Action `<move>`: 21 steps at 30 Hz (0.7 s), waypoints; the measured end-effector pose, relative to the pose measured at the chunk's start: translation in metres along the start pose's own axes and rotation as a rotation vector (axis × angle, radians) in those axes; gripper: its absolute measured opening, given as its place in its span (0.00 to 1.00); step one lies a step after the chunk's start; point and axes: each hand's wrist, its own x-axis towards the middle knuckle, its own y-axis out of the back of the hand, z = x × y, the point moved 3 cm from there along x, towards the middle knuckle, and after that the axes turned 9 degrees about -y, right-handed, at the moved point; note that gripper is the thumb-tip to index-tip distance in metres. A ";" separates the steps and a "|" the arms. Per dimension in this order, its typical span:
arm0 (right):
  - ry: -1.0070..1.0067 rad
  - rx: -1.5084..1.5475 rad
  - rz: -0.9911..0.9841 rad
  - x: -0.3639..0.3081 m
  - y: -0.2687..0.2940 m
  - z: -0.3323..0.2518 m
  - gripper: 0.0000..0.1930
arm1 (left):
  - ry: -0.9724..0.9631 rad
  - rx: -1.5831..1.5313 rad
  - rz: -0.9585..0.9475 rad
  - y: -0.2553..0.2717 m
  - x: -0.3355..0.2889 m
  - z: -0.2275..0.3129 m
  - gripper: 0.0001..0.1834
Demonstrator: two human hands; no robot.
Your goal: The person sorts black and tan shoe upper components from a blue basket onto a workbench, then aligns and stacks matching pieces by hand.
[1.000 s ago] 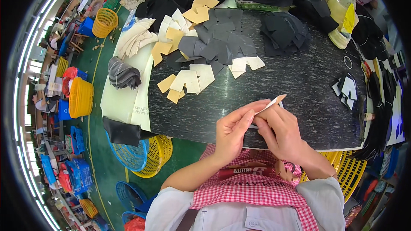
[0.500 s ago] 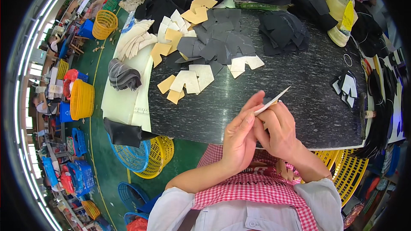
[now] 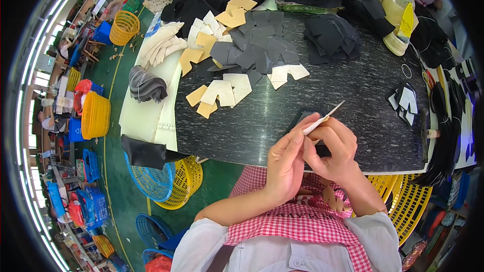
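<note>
In front of me, just over the near part of the table, both hands are closed on a thin cut piece, white with a tan edge (image 3: 315, 124). It is seen nearly edge-on, its pointed end toward the far right. My left hand (image 3: 286, 157) pinches it between thumb and fingers. With bent fingers, my right hand (image 3: 337, 148) grips its near edge; part of the piece is hidden by the fingers. Beyond my hands lie loose notched pieces: white ones (image 3: 288, 74), tan ones (image 3: 197, 95) and a spread of dark grey ones (image 3: 269, 53).
On the dark speckled tabletop (image 3: 237, 138), a black pile (image 3: 333, 39) lies at the back and a small black-and-white stack (image 3: 406, 103) at right. A yellowish container (image 3: 396, 40) stands at the far right corner. Yellow baskets (image 3: 411, 206) sit below the table edge.
Both hands have shifted slightly right with the piece, still closed on it. The right fingers are more curled. The view has moved a little; the table pieces lie as before.
</note>
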 end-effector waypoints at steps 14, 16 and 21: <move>-0.201 0.409 -0.608 -0.039 0.022 -0.002 0.06 | -0.386 0.371 0.121 0.047 0.039 0.044 0.11; -0.157 0.321 -0.806 -0.051 0.021 -0.008 0.08 | -0.477 0.505 0.123 0.048 0.041 0.052 0.11; -0.122 -0.135 -0.429 -0.030 0.030 -0.002 0.13 | -0.385 0.409 0.017 0.045 0.030 0.055 0.12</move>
